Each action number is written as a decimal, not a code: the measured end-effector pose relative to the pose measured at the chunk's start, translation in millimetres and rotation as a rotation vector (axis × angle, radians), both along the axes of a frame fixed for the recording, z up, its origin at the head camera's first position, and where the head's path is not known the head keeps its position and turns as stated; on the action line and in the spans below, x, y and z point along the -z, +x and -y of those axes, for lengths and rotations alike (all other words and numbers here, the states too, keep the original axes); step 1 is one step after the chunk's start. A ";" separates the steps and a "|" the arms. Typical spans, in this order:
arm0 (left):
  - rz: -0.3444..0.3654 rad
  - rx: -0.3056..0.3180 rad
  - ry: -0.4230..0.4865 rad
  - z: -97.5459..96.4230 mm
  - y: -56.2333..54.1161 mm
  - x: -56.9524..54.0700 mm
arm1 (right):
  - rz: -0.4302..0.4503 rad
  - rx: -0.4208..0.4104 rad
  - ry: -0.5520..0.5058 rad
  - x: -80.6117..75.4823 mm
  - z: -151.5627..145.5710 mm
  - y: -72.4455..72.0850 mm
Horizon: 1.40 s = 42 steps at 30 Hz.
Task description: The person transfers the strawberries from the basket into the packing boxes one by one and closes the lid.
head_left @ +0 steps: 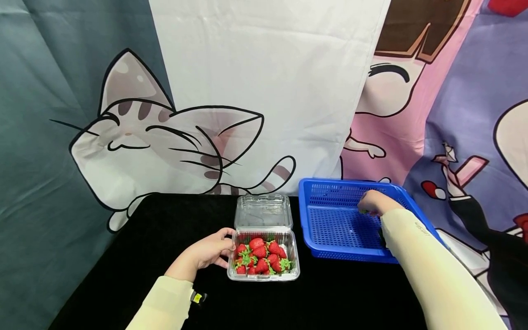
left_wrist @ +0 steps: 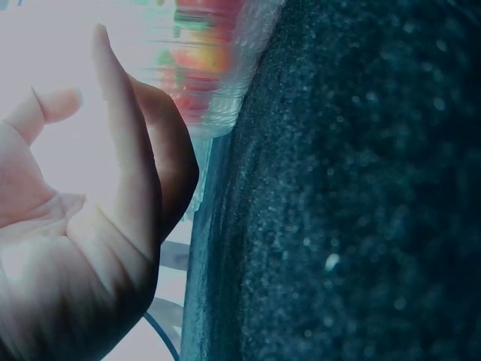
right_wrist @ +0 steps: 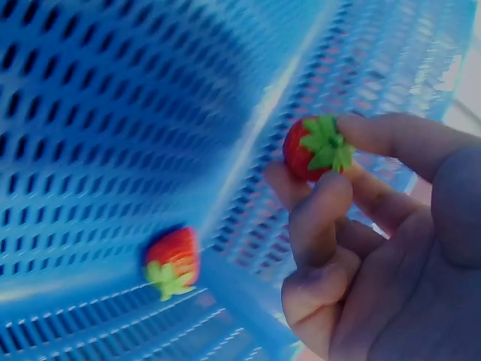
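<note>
Strawberries (head_left: 260,252) with green leaves fill the clear plastic clamshell box (head_left: 264,278), whose lid (head_left: 263,212) is folded back. My left hand (head_left: 208,251) holds the box by its left side, fingers bent at the rim; glare in the left wrist view hides part of the contact. Inside the blue basket (head_left: 330,253), my right hand (head_left: 376,202) pinches one strawberry (right_wrist: 307,150) between thumb and fingertips, its leaves towards the palm. A second strawberry (right_wrist: 174,262) lies in a basket corner below this hand; the right forearm covers that corner in the head view.
Box and basket stand side by side on a black cloth-covered table (head_left: 165,229). The basket's perforated walls rise around the right hand. Behind the table hangs a printed curtain (head_left: 268,68) with a cartoon cat.
</note>
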<state>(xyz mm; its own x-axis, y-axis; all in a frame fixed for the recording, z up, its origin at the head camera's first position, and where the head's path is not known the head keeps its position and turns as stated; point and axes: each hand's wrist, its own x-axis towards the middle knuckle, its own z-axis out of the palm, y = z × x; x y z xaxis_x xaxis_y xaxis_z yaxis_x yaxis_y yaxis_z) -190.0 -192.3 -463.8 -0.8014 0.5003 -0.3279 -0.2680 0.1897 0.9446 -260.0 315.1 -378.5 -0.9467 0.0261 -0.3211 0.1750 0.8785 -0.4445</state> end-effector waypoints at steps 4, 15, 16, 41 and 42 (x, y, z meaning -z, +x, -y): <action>0.003 -0.003 -0.003 0.0 -0.1 -0.9 | -0.035 -0.056 -0.074 -13.3 16.0 6.7; 0.003 -0.005 -0.006 0.7 -0.6 0.1 | -0.102 -0.189 -0.078 -56.8 68.0 21.4; 0.005 -0.008 -0.007 1.2 -0.4 -0.1 | -0.116 -0.198 -0.074 -61.7 73.7 22.9; -0.006 -0.019 -0.011 0.1 1.2 -2.0 | -0.204 -0.640 0.246 -41.2 276.7 105.3; -0.004 -0.018 -0.010 0.2 1.3 -1.9 | -0.200 -0.644 0.252 -37.8 280.9 105.3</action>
<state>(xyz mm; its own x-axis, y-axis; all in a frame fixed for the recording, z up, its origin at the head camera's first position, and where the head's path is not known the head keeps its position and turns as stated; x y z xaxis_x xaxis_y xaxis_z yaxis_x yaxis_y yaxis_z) -188.6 -192.6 -461.9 -0.8116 0.4823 -0.3297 -0.2680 0.1942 0.9437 -154.7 34.1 -340.7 -0.8391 -0.5068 -0.1976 -0.4762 0.8600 -0.1837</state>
